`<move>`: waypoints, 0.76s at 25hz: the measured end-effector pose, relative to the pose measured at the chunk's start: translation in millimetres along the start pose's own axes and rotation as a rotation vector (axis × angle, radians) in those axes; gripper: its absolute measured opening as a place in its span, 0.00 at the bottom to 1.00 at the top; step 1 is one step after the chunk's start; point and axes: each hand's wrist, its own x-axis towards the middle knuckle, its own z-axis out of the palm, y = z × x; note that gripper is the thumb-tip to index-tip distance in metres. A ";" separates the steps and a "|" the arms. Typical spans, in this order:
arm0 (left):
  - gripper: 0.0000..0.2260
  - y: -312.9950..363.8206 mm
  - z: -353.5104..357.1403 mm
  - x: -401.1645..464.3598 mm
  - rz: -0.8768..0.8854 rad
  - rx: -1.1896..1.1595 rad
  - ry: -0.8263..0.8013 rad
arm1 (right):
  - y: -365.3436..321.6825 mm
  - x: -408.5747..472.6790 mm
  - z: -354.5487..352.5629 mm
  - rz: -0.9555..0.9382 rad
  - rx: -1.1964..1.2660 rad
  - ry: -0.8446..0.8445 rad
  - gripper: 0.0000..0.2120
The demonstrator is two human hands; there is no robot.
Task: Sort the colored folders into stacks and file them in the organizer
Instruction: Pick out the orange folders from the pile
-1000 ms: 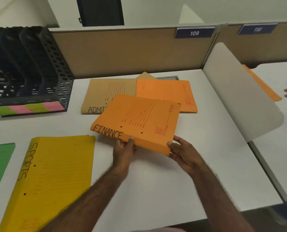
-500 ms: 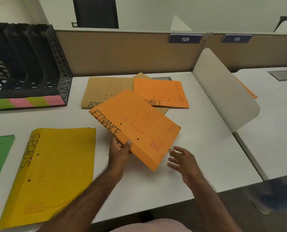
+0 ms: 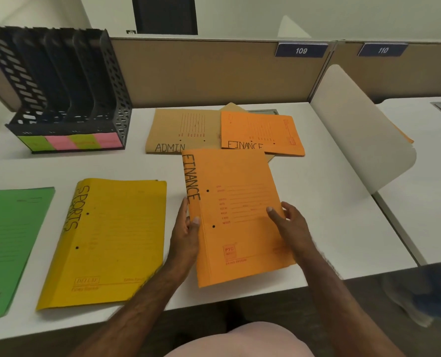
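Note:
An orange folder stack marked FINANCE [image 3: 236, 197] is held upright-facing, spine to the left, above the near edge of the white desk [image 3: 325, 202]. My left hand [image 3: 187, 235] grips its left spine edge. My right hand [image 3: 290, 228] holds its right edge with the thumb on the cover. Another orange FINANCE folder [image 3: 262, 132] lies further back, overlapping a brown ADMIN folder [image 3: 182, 130]. A yellow SPORTS folder stack [image 3: 108, 240] lies to the left, and a green folder [image 3: 8, 243] at the far left. The black slotted organizer [image 3: 62, 86] stands at the back left.
Pink and green sticky labels [image 3: 70, 143] line the organizer's front. A tan partition [image 3: 214, 70] closes the desk's back. A white curved divider [image 3: 356, 130] rises on the right, with an orange folder edge [image 3: 404, 136] behind it and a neighbouring desk [image 3: 425, 176] beyond.
The held FINANCE stack has turned from lying across to spine-left and come nearer to me. My right hand, off it half a second ago, grips its right edge again.

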 end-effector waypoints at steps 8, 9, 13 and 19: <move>0.25 -13.7 -13.4 1.7 -0.163 0.165 -0.016 | 16.7 -30.6 32.1 0.110 0.101 -0.063 0.39; 0.26 -15.6 -14.6 2.6 -0.182 0.185 -0.024 | 17.7 -32.6 33.5 0.108 0.110 -0.063 0.38; 0.23 -22.6 -17.8 12.3 -0.183 0.291 -0.005 | 14.7 -34.5 36.4 0.065 0.132 -0.082 0.35; 0.13 -26.6 -7.6 33.4 -0.099 0.590 0.202 | 16.1 -23.2 34.4 0.024 -0.026 -0.079 0.29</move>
